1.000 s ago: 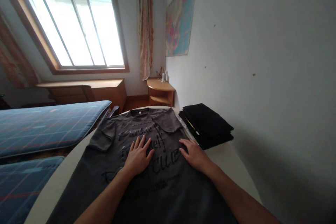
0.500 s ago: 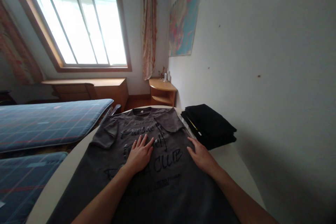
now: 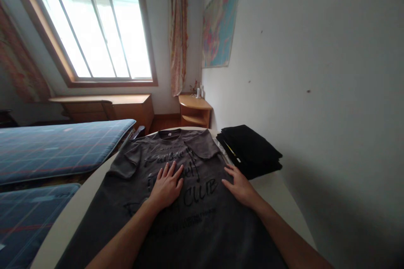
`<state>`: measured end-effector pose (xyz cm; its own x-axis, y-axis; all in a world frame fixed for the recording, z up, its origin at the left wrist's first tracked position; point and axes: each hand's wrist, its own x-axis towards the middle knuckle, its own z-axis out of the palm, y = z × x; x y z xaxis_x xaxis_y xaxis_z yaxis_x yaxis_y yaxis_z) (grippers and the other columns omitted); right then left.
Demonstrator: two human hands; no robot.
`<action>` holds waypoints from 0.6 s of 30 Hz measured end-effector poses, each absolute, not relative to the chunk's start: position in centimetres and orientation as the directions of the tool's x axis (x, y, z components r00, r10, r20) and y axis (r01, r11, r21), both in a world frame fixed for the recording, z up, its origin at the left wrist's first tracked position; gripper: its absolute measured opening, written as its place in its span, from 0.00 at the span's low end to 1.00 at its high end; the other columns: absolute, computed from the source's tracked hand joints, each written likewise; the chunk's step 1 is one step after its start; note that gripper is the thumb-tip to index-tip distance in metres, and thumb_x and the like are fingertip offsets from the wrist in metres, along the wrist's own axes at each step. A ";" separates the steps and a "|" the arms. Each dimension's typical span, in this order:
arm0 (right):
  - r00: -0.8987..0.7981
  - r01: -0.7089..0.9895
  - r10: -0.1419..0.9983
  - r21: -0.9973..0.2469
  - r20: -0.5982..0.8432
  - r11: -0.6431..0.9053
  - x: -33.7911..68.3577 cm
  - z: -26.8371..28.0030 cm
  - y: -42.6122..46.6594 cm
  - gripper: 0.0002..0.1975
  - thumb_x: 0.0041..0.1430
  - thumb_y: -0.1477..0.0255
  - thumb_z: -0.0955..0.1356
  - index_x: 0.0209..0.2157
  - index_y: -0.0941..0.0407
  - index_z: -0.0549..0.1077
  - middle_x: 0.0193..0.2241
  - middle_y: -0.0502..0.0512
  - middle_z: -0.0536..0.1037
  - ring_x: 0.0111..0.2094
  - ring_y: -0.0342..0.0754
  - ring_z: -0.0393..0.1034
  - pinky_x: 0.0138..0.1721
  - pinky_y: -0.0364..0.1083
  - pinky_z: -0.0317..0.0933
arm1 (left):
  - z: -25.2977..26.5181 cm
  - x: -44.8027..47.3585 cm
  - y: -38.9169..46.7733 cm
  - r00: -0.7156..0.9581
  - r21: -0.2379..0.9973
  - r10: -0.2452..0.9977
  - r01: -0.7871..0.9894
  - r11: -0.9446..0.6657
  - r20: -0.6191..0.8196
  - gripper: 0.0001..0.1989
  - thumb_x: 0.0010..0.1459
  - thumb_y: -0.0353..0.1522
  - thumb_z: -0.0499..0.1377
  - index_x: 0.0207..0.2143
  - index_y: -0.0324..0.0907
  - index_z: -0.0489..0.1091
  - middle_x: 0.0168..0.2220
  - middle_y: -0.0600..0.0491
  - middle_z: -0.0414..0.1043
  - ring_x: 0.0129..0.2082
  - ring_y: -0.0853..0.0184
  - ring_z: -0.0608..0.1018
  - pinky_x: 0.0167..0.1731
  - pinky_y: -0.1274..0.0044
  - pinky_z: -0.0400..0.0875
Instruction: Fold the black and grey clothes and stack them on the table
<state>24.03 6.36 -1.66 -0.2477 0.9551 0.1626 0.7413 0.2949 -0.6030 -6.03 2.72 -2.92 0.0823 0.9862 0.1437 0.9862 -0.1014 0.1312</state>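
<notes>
A dark grey T-shirt [image 3: 202, 227] with black lettering lies spread out, front up, its collar at the far end. Both short sleeves are turned in over the body of the shirt. My left hand [image 3: 167, 187] rests flat on the printed chest, fingers spread, covering some of the letters. On the shirt's right side, beside the word "CLUB", lies my right hand [image 3: 240, 187] with its fingers stretched out and thumb apart. Neither hand grips the cloth. The shirt's lower edge is out of view past my forearms.
Under the shirt is a pale rounded table [image 3: 292, 214]. A stack of folded black clothes [image 3: 249, 149] sits at its right, near the white wall [image 3: 331, 113]. To the left are blue plaid mattresses [image 3: 63, 147]. A wooden desk [image 3: 132, 101] and corner shelf [image 3: 195, 103] stand farther back.
Both hands stay on the shirt in nearly the same spots; the right hand's fingers have shifted very slightly left. The whole view has moved a little. The shirt lies as before.
</notes>
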 end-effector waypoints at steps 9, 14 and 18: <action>-0.362 0.667 0.915 -0.635 0.181 0.389 23.1 -0.4 5.2 0.30 0.57 0.67 0.68 0.60 0.64 0.69 0.64 0.68 0.63 0.66 0.58 0.57 0.67 0.58 0.49 | -2.7 -6.1 2.9 0.090 0.229 0.969 0.963 -0.143 0.229 0.28 0.63 0.35 0.54 0.66 0.46 0.62 0.69 0.48 0.57 0.69 0.51 0.57 0.66 0.58 0.52; -0.274 0.723 0.951 -0.622 0.143 0.302 23.4 0.2 5.3 0.25 0.60 0.69 0.66 0.57 0.65 0.73 0.63 0.70 0.66 0.64 0.59 0.60 0.66 0.58 0.50 | -1.3 -4.7 4.1 0.144 0.268 0.952 0.938 -0.218 0.271 0.25 0.61 0.32 0.55 0.61 0.40 0.67 0.63 0.44 0.65 0.63 0.53 0.67 0.63 0.62 0.59; -0.247 0.718 0.959 -0.639 0.138 0.277 23.6 0.4 5.3 0.23 0.60 0.70 0.66 0.55 0.64 0.75 0.61 0.69 0.69 0.62 0.58 0.63 0.66 0.56 0.51 | 0.9 -1.1 6.8 0.258 0.273 0.926 0.903 -0.332 0.275 0.22 0.65 0.35 0.52 0.60 0.41 0.68 0.60 0.45 0.69 0.59 0.55 0.70 0.61 0.65 0.62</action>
